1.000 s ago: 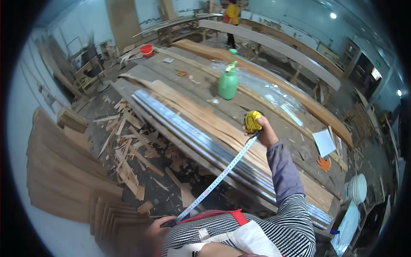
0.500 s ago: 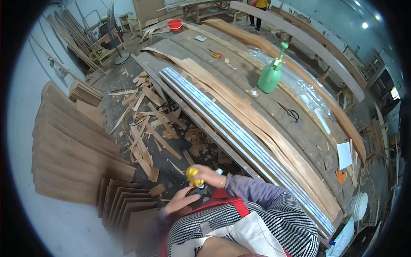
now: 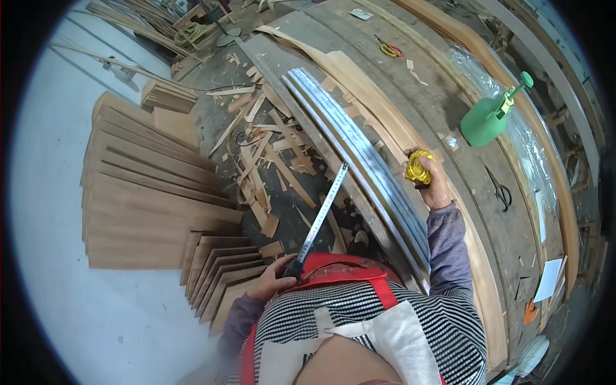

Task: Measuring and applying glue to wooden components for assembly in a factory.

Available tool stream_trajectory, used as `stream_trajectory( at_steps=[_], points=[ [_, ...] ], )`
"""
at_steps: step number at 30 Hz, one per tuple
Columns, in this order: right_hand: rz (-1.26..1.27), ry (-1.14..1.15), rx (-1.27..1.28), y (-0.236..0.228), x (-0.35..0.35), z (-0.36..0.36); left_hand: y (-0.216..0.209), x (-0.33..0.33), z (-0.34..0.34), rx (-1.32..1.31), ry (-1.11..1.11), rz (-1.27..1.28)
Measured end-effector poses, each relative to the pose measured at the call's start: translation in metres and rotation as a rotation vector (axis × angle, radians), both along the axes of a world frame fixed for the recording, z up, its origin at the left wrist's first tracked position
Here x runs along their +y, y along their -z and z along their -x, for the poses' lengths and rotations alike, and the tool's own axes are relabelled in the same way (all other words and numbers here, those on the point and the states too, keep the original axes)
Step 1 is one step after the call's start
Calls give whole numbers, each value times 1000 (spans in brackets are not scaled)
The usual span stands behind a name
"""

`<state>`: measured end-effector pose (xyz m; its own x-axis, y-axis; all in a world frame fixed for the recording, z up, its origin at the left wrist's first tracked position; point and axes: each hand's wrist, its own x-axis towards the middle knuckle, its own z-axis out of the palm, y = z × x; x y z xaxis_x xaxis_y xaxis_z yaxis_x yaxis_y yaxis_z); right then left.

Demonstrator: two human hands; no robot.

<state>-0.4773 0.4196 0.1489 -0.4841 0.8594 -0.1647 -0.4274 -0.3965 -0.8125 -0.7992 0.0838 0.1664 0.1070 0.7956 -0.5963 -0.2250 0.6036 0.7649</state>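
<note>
My right hand (image 3: 437,187) is closed around a rounded yellow tape measure case (image 3: 418,168), held over the strips and veneer on the bench. Near my waist, my left hand (image 3: 274,281) pinches the near end of a white measuring blade (image 3: 323,215), beside a small dark part. The blade slants up and away to the edge of a stack of long bluish-white strips (image 3: 362,154). Its link to the yellow case cannot be seen. Long thin wood veneer sheets (image 3: 369,96) lie just beyond the strips.
On the bench (image 3: 443,96) stand a green spray bottle (image 3: 486,120), dark scissors (image 3: 500,191) and red-handled scissors (image 3: 389,49). Clear plastic film (image 3: 523,138) lies by a long curved wooden beam (image 3: 564,212). Wood offcuts (image 3: 282,151) litter the floor; brown panels (image 3: 147,205) lean on the left wall.
My right hand has moved right and away from my left, carrying the yellow case over the bench. The white blade now shows extended. The view has shifted, so the bench sits farther right.
</note>
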Motion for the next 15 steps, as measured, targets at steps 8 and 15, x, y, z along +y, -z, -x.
stream_trajectory(
  at_steps=[8, 15],
  points=[
    [-56, -193, -262, 13, 33, 65, 25, 60, 54, 26, 195, -17],
    [-190, -323, -453, 10, 62, 139, 38, 126, 151, -64, 387, -104]
  ],
)
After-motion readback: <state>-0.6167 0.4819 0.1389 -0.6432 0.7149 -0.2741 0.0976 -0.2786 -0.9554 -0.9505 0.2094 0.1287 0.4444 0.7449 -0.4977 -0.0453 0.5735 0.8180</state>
